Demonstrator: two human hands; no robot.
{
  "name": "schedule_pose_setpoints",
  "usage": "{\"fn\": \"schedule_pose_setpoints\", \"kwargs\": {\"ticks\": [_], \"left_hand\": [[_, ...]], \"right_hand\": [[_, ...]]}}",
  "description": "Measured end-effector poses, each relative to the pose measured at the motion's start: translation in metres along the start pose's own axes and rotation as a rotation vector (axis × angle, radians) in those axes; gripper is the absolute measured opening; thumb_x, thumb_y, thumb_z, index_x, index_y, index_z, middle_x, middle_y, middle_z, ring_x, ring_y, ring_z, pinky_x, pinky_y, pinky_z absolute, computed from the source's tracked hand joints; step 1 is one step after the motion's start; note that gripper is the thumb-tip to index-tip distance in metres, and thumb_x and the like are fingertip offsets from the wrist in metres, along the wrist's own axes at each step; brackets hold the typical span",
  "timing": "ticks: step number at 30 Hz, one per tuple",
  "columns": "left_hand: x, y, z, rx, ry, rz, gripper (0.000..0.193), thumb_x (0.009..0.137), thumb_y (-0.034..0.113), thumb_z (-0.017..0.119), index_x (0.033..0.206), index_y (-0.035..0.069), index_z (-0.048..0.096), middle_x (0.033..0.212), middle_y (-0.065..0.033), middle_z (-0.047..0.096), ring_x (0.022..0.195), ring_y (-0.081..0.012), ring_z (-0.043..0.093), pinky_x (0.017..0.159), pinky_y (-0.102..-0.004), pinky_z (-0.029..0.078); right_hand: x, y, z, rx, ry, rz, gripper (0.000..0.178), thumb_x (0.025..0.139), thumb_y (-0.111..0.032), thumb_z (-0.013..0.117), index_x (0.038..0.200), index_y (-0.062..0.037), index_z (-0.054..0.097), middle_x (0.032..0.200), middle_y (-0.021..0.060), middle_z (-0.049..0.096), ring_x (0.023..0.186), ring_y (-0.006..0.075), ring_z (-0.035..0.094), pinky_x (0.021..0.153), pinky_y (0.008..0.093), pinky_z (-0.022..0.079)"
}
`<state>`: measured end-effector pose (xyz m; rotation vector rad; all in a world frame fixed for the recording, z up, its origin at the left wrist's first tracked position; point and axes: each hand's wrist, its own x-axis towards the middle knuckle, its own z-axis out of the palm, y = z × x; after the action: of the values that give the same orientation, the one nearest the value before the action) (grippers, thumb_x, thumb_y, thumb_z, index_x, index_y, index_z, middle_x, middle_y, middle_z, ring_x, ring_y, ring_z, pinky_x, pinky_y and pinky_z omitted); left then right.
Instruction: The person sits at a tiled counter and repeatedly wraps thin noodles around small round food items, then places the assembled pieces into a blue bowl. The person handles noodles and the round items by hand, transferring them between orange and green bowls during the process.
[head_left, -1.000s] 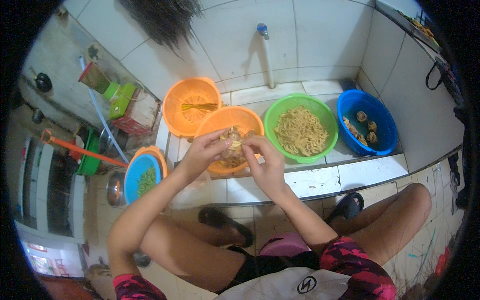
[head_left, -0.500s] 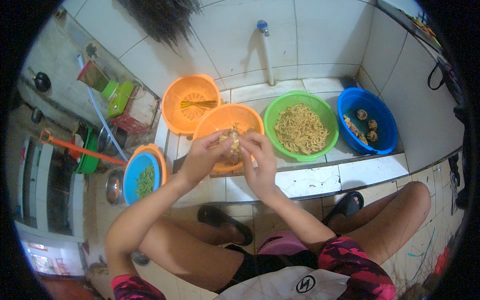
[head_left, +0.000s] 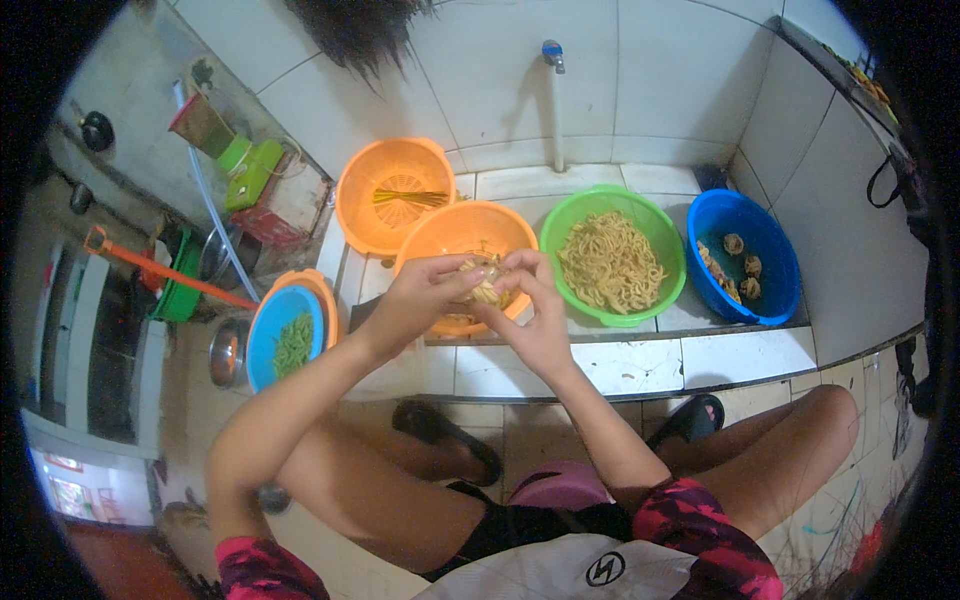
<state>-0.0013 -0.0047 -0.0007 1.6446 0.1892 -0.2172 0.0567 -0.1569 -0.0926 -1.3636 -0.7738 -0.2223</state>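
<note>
Between the fingertips of both my hands is a small bundle of pale yellow strands (head_left: 487,291). My left hand (head_left: 420,298) pinches it from the left and my right hand (head_left: 535,325) from the right, so fingers hide part of it. They are over the nearer orange basin (head_left: 515,225), whose contents are mostly hidden. Just to the right, a green colander (head_left: 676,265) holds a heap of pale yellow, noodle-like strands (head_left: 610,262). Beyond it, a blue basin (head_left: 782,270) contains several small round beige bundles (head_left: 733,245).
Behind, another orange colander (head_left: 360,200) holds thin yellow-brown sticks (head_left: 410,197). At left, a light blue bowl (head_left: 262,355) of green pieces (head_left: 294,345) sits in an orange one. A wall tap (head_left: 553,58) rises behind the tiled ledge (head_left: 580,370). An orange-handled tool (head_left: 170,270) leans at left.
The whole view has shifted slightly. My hands still pinch the bundle, my right fingers have changed position around it, and more of the yellow strands shows between them.
</note>
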Motion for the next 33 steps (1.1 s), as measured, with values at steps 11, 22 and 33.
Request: {"fn": "schedule_pose_setpoints", "kwargs": {"ticks": [11,22,33], "left_hand": [[0.008,-0.005,-0.002,0.016,-0.042,-0.05,0.045,0.097,0.024,0.059,0.129,-0.008,0.052,0.108,-0.0096,0.064,0.094,-0.0123,0.064,0.083,-0.0247,0.053],[0.011,-0.007,-0.001,-0.055,-0.067,0.114,0.051,0.087,0.003,0.067,0.132,-0.008,0.046,0.115,-0.0116,0.062,0.1,-0.0134,0.063,0.086,-0.0254,0.053],[0.015,-0.015,0.006,0.181,0.116,0.205,0.045,0.086,0.004,0.068,0.126,-0.007,0.051,0.114,-0.0113,0.062,0.098,-0.0135,0.063,0.081,-0.0251,0.053]], "right_hand": [[0.009,0.003,-0.02,-0.049,-0.138,0.0,0.028,0.069,-0.006,0.079,0.083,-0.0029,0.055,0.105,0.0121,0.054,0.103,0.0297,0.052,0.091,0.0381,0.041],[0.007,0.007,-0.019,-0.386,0.021,-0.364,0.017,0.075,0.003,0.068,0.09,0.0007,0.062,0.103,0.0142,0.061,0.1,0.0337,0.058,0.086,0.0418,0.045],[0.004,-0.015,-0.015,-0.335,0.02,-0.26,0.012,0.075,0.002,0.068,0.084,-0.0003,0.059,0.099,0.014,0.055,0.098,0.0315,0.054,0.084,0.0402,0.043]]}}
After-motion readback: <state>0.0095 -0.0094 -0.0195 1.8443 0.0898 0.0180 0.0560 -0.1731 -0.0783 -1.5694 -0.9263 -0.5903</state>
